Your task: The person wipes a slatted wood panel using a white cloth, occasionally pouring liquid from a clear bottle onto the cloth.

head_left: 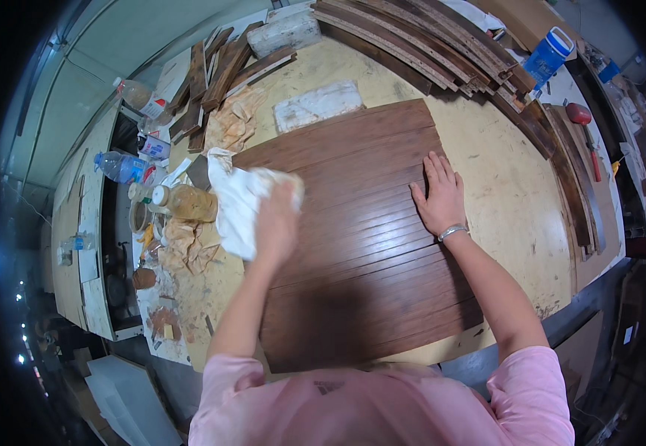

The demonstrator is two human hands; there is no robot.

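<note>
A dark brown grooved wooden panel [367,215] lies flat on the pale workbench [520,208], with light glinting off its middle. My left hand [277,223], smeared by motion, is closed on a white cloth [237,201] at the panel's left edge; part of the cloth hangs past that edge. On the panel's right edge my right hand [439,195] lies flat with its fingers spread, a silver bracelet at the wrist. It holds nothing. Just beyond the panel's far edge rests a white wrapped block [318,106].
Left of the panel stand a jar of amber liquid [193,203], plastic bottles [123,168] and crumpled stained cloths [187,245]. Long dark wooden strips [412,44] are stacked along the far side. At the right are a blue jug [548,58] and a red-headed mallet [579,114].
</note>
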